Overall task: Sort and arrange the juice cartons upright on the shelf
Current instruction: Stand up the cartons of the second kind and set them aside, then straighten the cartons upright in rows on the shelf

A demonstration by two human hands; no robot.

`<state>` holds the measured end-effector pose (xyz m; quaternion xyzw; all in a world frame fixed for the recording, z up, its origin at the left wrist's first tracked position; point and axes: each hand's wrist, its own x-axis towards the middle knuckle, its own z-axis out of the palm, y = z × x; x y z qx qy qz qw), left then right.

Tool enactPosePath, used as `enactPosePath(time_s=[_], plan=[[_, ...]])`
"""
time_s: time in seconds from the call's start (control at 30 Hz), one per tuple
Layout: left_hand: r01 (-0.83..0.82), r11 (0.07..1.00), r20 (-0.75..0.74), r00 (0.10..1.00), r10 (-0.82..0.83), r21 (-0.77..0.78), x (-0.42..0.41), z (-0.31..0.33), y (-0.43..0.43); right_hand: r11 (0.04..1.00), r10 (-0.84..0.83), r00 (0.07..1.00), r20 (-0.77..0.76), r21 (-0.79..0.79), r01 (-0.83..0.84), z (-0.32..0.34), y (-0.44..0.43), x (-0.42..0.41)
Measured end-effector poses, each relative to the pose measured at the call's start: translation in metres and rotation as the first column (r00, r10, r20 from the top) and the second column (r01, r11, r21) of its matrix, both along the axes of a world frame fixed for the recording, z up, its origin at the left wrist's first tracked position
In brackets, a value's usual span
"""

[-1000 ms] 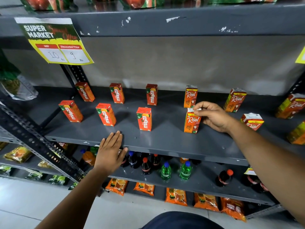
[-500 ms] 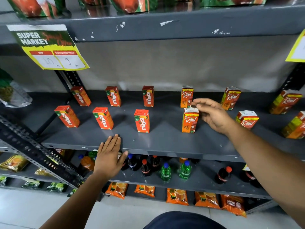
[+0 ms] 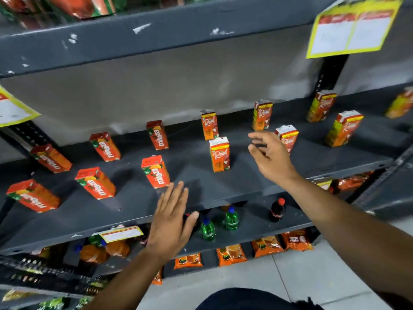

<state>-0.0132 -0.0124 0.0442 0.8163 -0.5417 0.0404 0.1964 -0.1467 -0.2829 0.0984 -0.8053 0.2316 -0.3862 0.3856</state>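
Observation:
Several orange Maaza cartons stand upright on the left of the grey shelf (image 3: 223,186), one of them (image 3: 155,172) just above my left hand. Orange Real cartons stand on the right half: one in front (image 3: 220,154), one behind it (image 3: 209,124), another (image 3: 262,115) further right. My right hand (image 3: 269,156) hovers open over the shelf, between the front Real carton and a Real carton (image 3: 287,137) partly hidden behind its fingers. My left hand (image 3: 172,217) is open, fingers spread, at the shelf's front edge.
More Real cartons (image 3: 344,128) stand at the far right. Below are bottles (image 3: 231,219) and orange packets (image 3: 231,255). A yellow price tag (image 3: 353,30) hangs from the upper shelf. An upright post (image 3: 330,72) stands at the right rear.
My right hand has let go of the front Real carton and moved right, away from it. The carton stays upright. The camera has swung right and tilted.

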Motion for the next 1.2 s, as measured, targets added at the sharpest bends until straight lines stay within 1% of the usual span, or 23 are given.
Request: enactPosePath(time_s=[0.1,0.17,0.2,0.27,0.3,0.37,0.4,0.47,0.5,0.53,0.6,0.63,0.7,0.73,0.83,0.9,1.0,1.07,1.13,1.2], plan=[[0.139,0.989,-0.113,0.983,-0.145,-0.053,-0.033,0.012,-0.041,0.992,-0.089,0.99,0.113,-0.076,0.098,0.003,-0.01,-0.024],[0.16,0.979,-0.257,0.948,-0.187,-0.124,-0.057,0.021,-0.073,0.981,-0.144,0.974,0.177,-0.105,0.164,0.006,-0.026,-0.042],[0.13,0.978,-0.37,0.911,-0.183,-0.162,-0.07,0.025,-0.091,0.98,-0.171,0.966,0.193,-0.069,0.187,0.006,-0.038,-0.05],[0.024,0.979,-0.605,0.783,-0.145,-0.203,-0.097,0.034,-0.132,0.979,-0.202,0.963,0.181,0.068,0.192,0.005,-0.068,-0.068],[-0.027,0.98,-0.68,0.724,-0.117,-0.198,-0.101,0.033,-0.15,0.974,-0.202,0.971,0.132,0.131,0.184,0.001,-0.079,-0.072],[-0.101,0.981,-0.736,0.675,-0.054,-0.165,-0.104,0.026,-0.189,0.964,-0.161,0.986,-0.05,0.207,0.168,-0.011,-0.103,-0.082],[-0.138,0.979,-0.76,0.649,-0.025,-0.15,-0.102,0.019,-0.205,0.958,-0.116,0.983,-0.14,0.247,0.148,-0.016,-0.111,-0.085],[-0.229,0.969,-0.819,0.571,0.055,-0.094,-0.097,0.013,-0.227,0.933,0.004,0.967,-0.254,0.35,0.088,-0.025,-0.118,-0.085],[-0.269,0.96,-0.839,0.537,0.088,-0.071,-0.097,0.01,-0.235,0.924,0.066,0.955,-0.288,0.379,0.05,-0.028,-0.121,-0.086],[-0.294,0.953,-0.855,0.51,0.092,-0.072,-0.101,0.012,-0.242,0.927,0.117,0.938,-0.327,0.375,0.015,-0.029,-0.121,-0.086],[-0.315,0.944,-0.871,0.486,0.074,-0.096,-0.108,0.018,-0.254,0.941,0.193,0.904,-0.382,0.332,-0.061,-0.029,-0.12,-0.084],[-0.3,0.948,-0.872,0.487,0.056,-0.107,-0.111,0.022,-0.257,0.948,0.217,0.891,-0.398,0.304,-0.094,-0.029,-0.116,-0.082],[-0.238,0.959,-0.841,0.541,-0.003,-0.157,-0.112,0.019,-0.263,0.961,0.219,0.885,-0.411,0.249,-0.122,-0.031,-0.113,-0.078],[-0.219,0.961,-0.833,0.553,-0.021,-0.17,-0.109,0.012,-0.266,0.963,0.213,0.885,-0.413,0.243,-0.118,-0.033,-0.112,-0.076],[-0.192,0.963,-0.833,0.551,-0.053,-0.188,-0.097,-0.008,-0.269,0.968,0.19,0.895,-0.404,0.232,-0.101,-0.037,-0.11,-0.075],[-0.183,0.965,-0.829,0.556,-0.057,-0.189,-0.105,0.005,-0.266,0.97,0.178,0.899,-0.4,0.225,-0.092,-0.038,-0.109,-0.076],[-0.168,0.965,-0.827,0.557,-0.078,-0.203,-0.109,0.008,-0.266,0.966,0.184,0.904,-0.386,0.241,-0.094,-0.04,-0.109,-0.076],[-0.151,0.966,-0.815,0.573,-0.086,-0.208,-0.109,0.006,-0.267,0.964,0.193,0.9,-0.391,0.246,-0.1,-0.039,-0.11,-0.076],[-0.132,0.971,-0.815,0.572,-0.09,-0.2,-0.109,0.006,-0.266,0.963,0.202,0.895,-0.398,0.248,-0.107,-0.039,-0.111,-0.076],[-0.124,0.976,-0.821,0.566,-0.077,-0.177,-0.109,0.006,-0.266,0.954,0.207,0.905,-0.373,0.284,-0.101,-0.039,-0.112,-0.077]])
